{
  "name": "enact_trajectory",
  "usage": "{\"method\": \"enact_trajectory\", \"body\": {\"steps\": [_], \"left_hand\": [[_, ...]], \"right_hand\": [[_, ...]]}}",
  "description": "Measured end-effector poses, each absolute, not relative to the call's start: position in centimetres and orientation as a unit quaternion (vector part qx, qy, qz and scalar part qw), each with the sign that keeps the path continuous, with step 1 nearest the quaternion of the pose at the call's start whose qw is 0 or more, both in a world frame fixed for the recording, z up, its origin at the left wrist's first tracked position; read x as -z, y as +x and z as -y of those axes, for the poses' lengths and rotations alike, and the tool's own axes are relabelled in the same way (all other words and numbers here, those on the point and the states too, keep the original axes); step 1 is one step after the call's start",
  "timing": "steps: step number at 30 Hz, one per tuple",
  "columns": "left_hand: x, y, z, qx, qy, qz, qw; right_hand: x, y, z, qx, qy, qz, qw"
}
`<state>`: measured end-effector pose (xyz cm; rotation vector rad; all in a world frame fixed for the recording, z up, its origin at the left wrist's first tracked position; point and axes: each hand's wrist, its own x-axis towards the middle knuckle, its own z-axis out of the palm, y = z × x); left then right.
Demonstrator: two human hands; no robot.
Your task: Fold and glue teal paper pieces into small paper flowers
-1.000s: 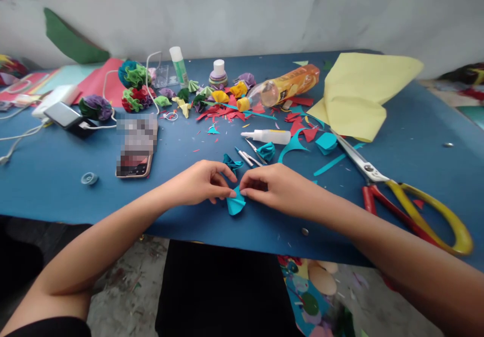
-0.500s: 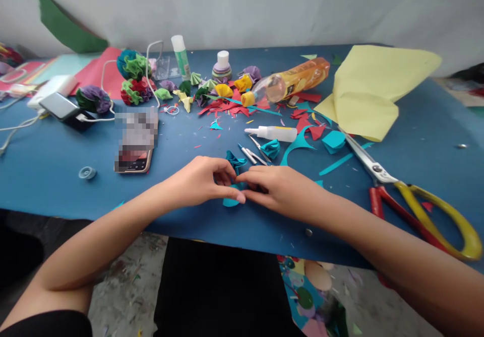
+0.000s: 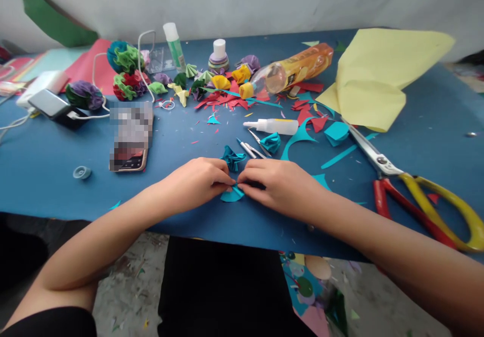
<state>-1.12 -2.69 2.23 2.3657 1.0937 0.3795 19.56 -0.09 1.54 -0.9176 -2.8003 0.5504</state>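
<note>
A small blue paper piece [image 3: 232,195], fanned out at its lower edge, is pinched at the top between both hands. My left hand [image 3: 200,178] grips it from the left with thumb and fingertips. From the right, my right hand [image 3: 266,178] holds the same piece, its fingertips almost meeting the left ones. Just beyond the fingers lies a dark teal crumpled paper flower [image 3: 232,158]. A second folded blue paper piece [image 3: 270,143] rests by a pair of slim metal compasses [image 3: 252,149]. A white glue bottle [image 3: 271,126] lies on its side behind them.
Large scissors [image 3: 381,163] with red and yellow handles lie at right, under yellow paper [image 3: 372,82]. An orange-labelled bottle [image 3: 291,72] lies among red scraps [image 3: 223,100]. A phone [image 3: 130,138], grey cap [image 3: 81,172], glue stick [image 3: 174,47] and paper flowers [image 3: 126,57] are at left.
Both hands have closed in on the blue paper, my left thumb and fingers now pinched together. The paper's lower edge shows more fanned. The view has shifted slightly.
</note>
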Motion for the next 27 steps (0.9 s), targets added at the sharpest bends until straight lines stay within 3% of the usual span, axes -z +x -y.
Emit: {"method": "enact_trajectory", "body": {"steps": [9,14,17,23,27], "left_hand": [[-2.55,-1.13,2.67,-0.102,0.883,-0.404,0.216],[-2.64,-1.09,2.54,-0.094,0.894,-0.394,0.192],[-2.54,-1.18,2.48,-0.099,0.895,-0.388,0.196],[-2.25,-1.42,2.25,-0.102,0.885,-0.383,0.244],[-2.20,-1.42,1.97,-0.109,0.885,-0.377,0.252]], "right_hand": [[-1.52,19.70,0.62,-0.003,-0.222,0.972,0.083],[-1.59,19.71,0.65,0.037,-0.185,0.980,0.070],[-1.54,19.75,0.55,0.006,-0.204,0.976,0.072],[-0.98,19.42,0.10,-0.200,-0.301,0.926,0.111],[-0.76,19.04,0.00,-0.237,-0.325,0.909,0.108]]}}
